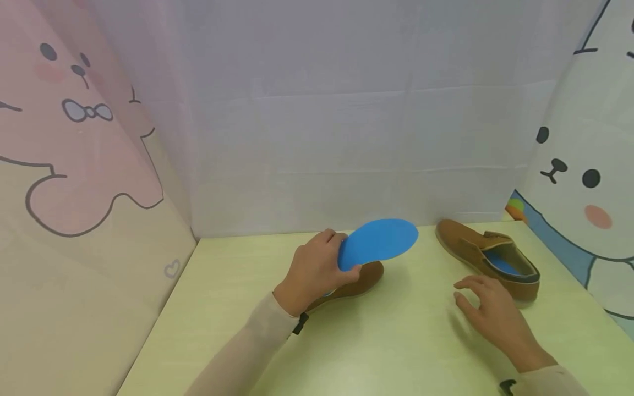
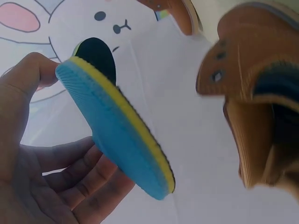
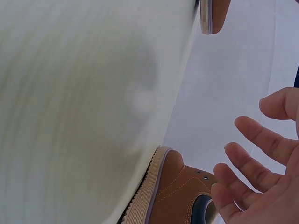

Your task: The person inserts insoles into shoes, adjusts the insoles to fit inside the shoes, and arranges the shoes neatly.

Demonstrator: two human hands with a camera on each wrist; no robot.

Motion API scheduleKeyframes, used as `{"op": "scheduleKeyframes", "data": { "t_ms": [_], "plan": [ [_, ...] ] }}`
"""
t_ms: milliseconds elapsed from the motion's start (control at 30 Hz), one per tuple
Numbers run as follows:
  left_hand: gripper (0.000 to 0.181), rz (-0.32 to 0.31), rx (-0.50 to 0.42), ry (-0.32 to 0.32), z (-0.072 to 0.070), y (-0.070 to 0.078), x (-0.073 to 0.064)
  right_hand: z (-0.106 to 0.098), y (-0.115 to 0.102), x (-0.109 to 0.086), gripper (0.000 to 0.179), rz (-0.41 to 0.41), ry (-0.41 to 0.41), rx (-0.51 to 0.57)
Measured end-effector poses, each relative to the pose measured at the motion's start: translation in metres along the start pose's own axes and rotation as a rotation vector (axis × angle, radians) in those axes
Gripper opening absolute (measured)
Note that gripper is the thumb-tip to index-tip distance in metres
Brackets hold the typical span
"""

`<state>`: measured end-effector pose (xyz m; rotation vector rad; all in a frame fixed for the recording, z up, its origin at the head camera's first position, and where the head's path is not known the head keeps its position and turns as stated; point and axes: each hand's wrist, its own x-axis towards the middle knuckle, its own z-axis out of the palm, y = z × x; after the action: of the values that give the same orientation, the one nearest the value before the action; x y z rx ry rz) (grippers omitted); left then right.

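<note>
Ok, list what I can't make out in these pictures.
- Head view: much of the near shoe, behind the left hand and insole.
- Head view: the insole's gripped end, partly covered by that hand.
- Left wrist view: part of the near shoe, cut off by the right edge.
- Right wrist view: part of the other shoe, below the bottom edge.

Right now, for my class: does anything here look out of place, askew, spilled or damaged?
Nothing plainly looks spilled or damaged. What stands out is the blue insole, held up by the left hand when you'd expect it inside footwear; the right-hand shoe shows something blue inside its opening.
</note>
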<state>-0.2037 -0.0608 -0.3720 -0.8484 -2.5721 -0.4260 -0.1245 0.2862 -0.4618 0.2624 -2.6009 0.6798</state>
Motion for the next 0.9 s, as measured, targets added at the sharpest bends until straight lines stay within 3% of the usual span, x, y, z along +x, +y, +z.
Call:
{"op": "scheduleKeyframes", "data": {
  "t_ms": [200,400,667,900],
  "plan": [
    [0.051,0.029,0.019,-0.007,0.014,0.016,0.002,-0.001,0.003,-0.002,0.014,-0.011,0.023,-0.009],
    [0.056,0.014,0.045,-0.073,0.026,0.028,0.005,-0.001,0.007,-0.004,0.013,-0.010,0.027,-0.017],
    [0.058,-0.019,-0.002,-0.167,0.047,0.038,0.008,-0.002,0.011,-0.004,0.013,-0.006,0.040,-0.014],
    [0.057,0.000,0.033,-0.195,0.065,0.043,0.003,-0.004,0.010,-0.007,0.012,0.025,0.013,-0.011]
  ]
}}
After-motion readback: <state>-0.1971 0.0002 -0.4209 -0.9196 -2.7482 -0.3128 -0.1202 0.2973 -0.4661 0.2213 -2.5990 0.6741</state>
